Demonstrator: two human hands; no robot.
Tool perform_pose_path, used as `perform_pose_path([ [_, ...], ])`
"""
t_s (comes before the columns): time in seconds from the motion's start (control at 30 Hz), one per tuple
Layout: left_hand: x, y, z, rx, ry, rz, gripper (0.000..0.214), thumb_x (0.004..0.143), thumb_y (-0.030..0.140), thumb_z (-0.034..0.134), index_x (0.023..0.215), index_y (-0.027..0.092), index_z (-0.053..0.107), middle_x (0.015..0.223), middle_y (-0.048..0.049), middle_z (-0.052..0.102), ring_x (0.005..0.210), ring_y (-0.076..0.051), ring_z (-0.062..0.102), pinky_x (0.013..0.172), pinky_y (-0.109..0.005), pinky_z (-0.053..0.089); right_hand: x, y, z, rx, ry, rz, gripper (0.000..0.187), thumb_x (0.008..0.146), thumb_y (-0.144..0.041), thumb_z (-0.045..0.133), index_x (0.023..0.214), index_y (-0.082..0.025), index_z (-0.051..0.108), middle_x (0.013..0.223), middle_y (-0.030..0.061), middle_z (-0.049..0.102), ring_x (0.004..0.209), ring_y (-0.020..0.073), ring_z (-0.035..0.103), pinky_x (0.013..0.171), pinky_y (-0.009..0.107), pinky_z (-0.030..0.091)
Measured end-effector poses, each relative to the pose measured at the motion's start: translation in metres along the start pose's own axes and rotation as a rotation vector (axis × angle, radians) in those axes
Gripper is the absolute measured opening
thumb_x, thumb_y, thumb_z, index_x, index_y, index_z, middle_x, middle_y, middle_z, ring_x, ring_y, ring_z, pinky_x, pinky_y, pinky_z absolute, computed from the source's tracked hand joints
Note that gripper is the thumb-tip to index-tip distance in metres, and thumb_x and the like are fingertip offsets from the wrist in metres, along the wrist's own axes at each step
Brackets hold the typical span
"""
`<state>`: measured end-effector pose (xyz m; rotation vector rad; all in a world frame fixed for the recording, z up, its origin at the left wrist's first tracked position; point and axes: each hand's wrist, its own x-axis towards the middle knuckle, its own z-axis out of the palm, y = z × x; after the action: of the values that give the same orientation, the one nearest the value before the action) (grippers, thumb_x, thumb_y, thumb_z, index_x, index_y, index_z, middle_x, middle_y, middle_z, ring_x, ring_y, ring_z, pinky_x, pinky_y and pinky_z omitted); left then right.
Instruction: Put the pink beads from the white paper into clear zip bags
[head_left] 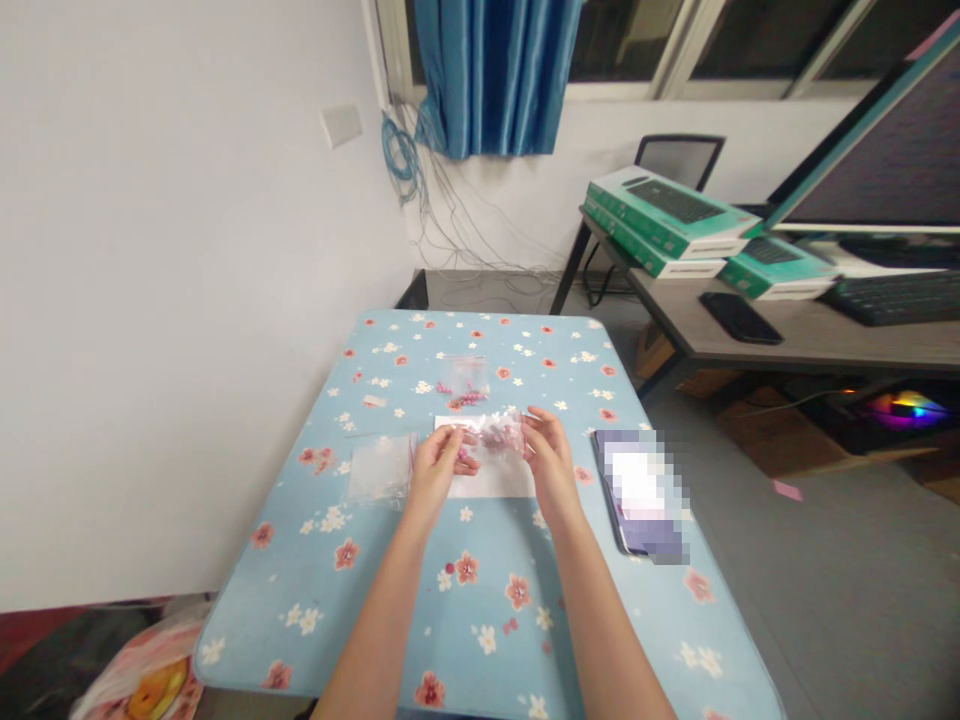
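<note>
Both my hands hold a small clear plastic bag of pink beads (501, 432) above a white sheet of paper (495, 478) on the table. My left hand (437, 468) pinches the bag's left end, fingers closed. My right hand (550, 458) grips its right end. A second clear bag with pink beads (463, 382) lies farther back on the table. An empty-looking clear bag (379, 468) lies left of my left hand.
The table has a light blue flowered cloth (480, 620). A phone (637, 492) lies to the right of my hands. A desk (787, 330) at right carries green boxes (667, 215), a keyboard, a monitor and another phone. A white wall stands at left.
</note>
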<state>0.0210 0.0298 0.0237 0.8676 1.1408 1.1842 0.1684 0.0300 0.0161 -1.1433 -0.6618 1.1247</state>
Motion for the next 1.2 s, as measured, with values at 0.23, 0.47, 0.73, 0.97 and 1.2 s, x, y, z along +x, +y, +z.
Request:
perform_pose_path([
  [0.23,0.0,-0.003,-0.001,0.02,-0.061,0.046,0.048,0.073,0.057,0.059,0.091,0.012,0.063,0.087,-0.0077,0.067,0.056,-0.01,0.061,0.052,-0.023,0.053,0.001,0.009,0.012,0.337,-0.032,0.266,0.017,0.07,-0.033,0.068,0.077,-0.019,0.062,0.071,-0.0016,0.065,0.066,0.0122,0.061,0.063,0.023,0.049],
  [0.47,-0.003,0.0,-0.001,-0.075,-0.075,0.033,0.042,0.072,0.048,0.064,0.094,0.013,0.067,0.09,-0.0074,0.068,0.062,-0.013,0.064,0.055,-0.025,0.054,0.005,0.017,0.009,0.522,0.067,0.361,0.004,0.077,-0.019,0.059,0.075,-0.018,0.062,0.066,-0.0015,0.067,0.061,0.0105,0.062,0.06,0.021,0.051],
  [0.73,-0.004,0.001,-0.001,-0.031,-0.143,0.066,0.036,0.068,0.038,0.069,0.096,0.015,0.067,0.096,-0.0074,0.07,0.063,-0.012,0.064,0.059,-0.025,0.055,0.007,0.022,0.005,0.557,0.016,0.402,0.006,0.077,-0.018,0.061,0.072,-0.018,0.058,0.06,-0.0025,0.064,0.051,0.0102,0.058,0.048,0.021,0.049],
  [0.97,-0.007,0.003,-0.001,0.013,-0.158,0.149,0.03,0.07,0.037,0.071,0.088,0.014,0.066,0.087,-0.0069,0.071,0.061,-0.012,0.063,0.06,-0.025,0.055,0.007,0.022,0.006,0.609,0.003,0.423,0.006,0.078,-0.015,0.059,0.072,-0.017,0.057,0.06,-0.0018,0.063,0.052,0.0089,0.059,0.049,0.018,0.049],
  [1.2,-0.009,0.004,0.001,0.007,-0.114,0.273,0.025,0.071,0.034,0.071,0.088,0.016,0.068,0.078,-0.0044,0.071,0.057,-0.01,0.062,0.06,-0.023,0.054,0.002,0.03,0.015,0.618,0.01,0.445,0.009,0.079,-0.012,0.054,0.075,-0.016,0.061,0.064,-0.0004,0.067,0.055,0.0099,0.062,0.052,0.018,0.052],
])
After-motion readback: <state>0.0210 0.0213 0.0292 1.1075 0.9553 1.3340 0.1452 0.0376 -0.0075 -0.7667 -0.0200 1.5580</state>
